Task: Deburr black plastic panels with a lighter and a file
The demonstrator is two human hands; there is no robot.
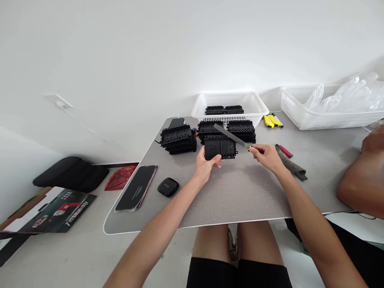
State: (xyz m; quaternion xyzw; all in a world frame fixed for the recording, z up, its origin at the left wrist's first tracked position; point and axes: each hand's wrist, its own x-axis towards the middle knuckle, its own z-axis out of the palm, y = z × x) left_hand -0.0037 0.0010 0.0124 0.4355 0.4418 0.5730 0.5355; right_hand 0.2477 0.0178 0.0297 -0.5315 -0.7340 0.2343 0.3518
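Observation:
My left hand (pixel 207 162) grips a black plastic panel (pixel 220 148) with notched edges, thumb on its near edge and fingers beneath. In my right hand (pixel 268 157) is a flat metal file (pixel 232 135) with a yellow-and-black handle. Its blade slants up and left across the panel's upper right corner; whether it touches the edge I cannot tell. Right behind the panel stand stacks of similar black panels (pixel 241 130). Another stack (pixel 177 138) sits to the left.
A white basket (pixel 258 108) holds more panels. Another basket (pixel 330 120) contains clear plastic bags. Yellow-handled tools (pixel 271 121), a red-handled tool (pixel 285 151) and a grey cloth (pixel 292 164) lie right. A phone (pixel 136 188) and black case (pixel 168 187) lie left. Someone's arm (pixel 364 180) rests at the right edge.

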